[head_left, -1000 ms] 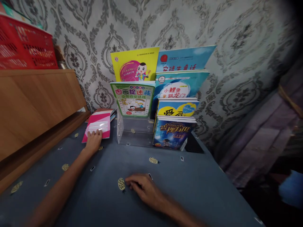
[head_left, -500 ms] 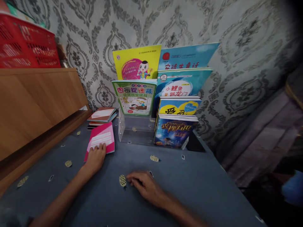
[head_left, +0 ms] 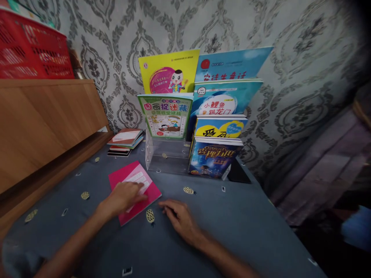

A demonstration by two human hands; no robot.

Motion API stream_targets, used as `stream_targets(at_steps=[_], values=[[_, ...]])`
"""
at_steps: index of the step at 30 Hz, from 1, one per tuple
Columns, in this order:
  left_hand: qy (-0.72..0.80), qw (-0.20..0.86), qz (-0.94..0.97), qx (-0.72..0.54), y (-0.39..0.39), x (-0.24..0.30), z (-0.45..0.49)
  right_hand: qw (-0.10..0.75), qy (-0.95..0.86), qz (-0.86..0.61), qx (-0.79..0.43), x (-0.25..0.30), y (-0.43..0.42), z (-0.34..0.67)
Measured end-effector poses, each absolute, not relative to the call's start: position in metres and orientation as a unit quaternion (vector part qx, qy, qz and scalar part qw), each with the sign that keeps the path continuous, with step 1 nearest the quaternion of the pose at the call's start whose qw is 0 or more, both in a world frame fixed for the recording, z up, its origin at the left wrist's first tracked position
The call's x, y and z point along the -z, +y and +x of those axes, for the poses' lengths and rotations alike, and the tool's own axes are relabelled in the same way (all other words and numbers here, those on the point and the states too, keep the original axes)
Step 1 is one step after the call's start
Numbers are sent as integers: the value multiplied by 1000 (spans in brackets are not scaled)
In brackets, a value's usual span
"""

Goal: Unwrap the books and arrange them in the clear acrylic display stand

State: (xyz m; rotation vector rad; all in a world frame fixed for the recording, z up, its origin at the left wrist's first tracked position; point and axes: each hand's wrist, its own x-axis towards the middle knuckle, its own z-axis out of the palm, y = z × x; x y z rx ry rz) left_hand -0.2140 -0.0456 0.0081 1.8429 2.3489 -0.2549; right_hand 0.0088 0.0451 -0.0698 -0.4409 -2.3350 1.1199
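Observation:
A bright pink notebook (head_left: pixel 152 190) with a pale label lies slantwise on the dark blue-grey tablecloth. My left hand (head_left: pixel 125 196) rests on top of its cover, palm down, fingers stretched out and thumb apart. Just right of the notebook's near right corner, my right hand (head_left: pixel 181 220) lies on the cloth with loosely bent fingers, thumb apart, holding nothing. Behind the notebook, a small stack of thin notebooks (head_left: pixel 126 139) sits beside the wooden cabinet.
A clear acrylic book rack (head_left: pixel 165 164) stands at the back, bearing a green picture book (head_left: pixel 168 119), a yellow book (head_left: pixel 185 58) and several blue-covered books (head_left: pixel 214 158). At left is a wooden cabinet (head_left: pixel 46 127) with a red basket (head_left: pixel 31 46) on it. A curtain (head_left: pixel 315 173) hangs at right.
The pink notebook has slid nearer and to the right under my left hand, turning as it came away from the stack. My right hand has stayed nearly in place.

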Motion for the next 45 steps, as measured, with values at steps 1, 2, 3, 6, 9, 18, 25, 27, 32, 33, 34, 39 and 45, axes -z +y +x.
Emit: stream_targets(at_steps=[1,2,3,6,9,18,25,27,32,33,34,39,45], values=[[789,62,608,69,-42,-7,-227,255,-860,-159,-412,70,46,9],[798,39,599,56,-38,-6,-240,254,-861,-155,-412,71,46,9],[816,13,575,57,-35,-3,-254,252,-863,-152,-411,71,46,9],[865,5,497,70,-29,8,-286,246,-869,-148,-402,70,45,9],[862,9,502,69,-31,13,-294,260,-871,-140,-392,70,45,9],[826,37,550,119,-41,-7,-237,337,-910,-113,-213,64,46,11],[769,66,628,102,-35,-14,-178,193,-948,-212,-138,48,56,17],[769,34,632,86,-30,-8,-167,184,-951,-219,-117,52,58,18],[752,27,658,-1,-14,-1,-173,181,-952,-219,-112,60,59,19],[751,33,658,-44,-9,-6,-181,178,-952,-219,-114,60,59,19],[746,42,657,-103,-3,-14,-190,176,-952,-221,-115,59,59,19],[703,-55,601,-376,42,-84,-237,194,-949,-226,-103,58,58,20],[634,-188,540,-522,97,-140,-259,211,-947,-219,-99,60,57,21]])
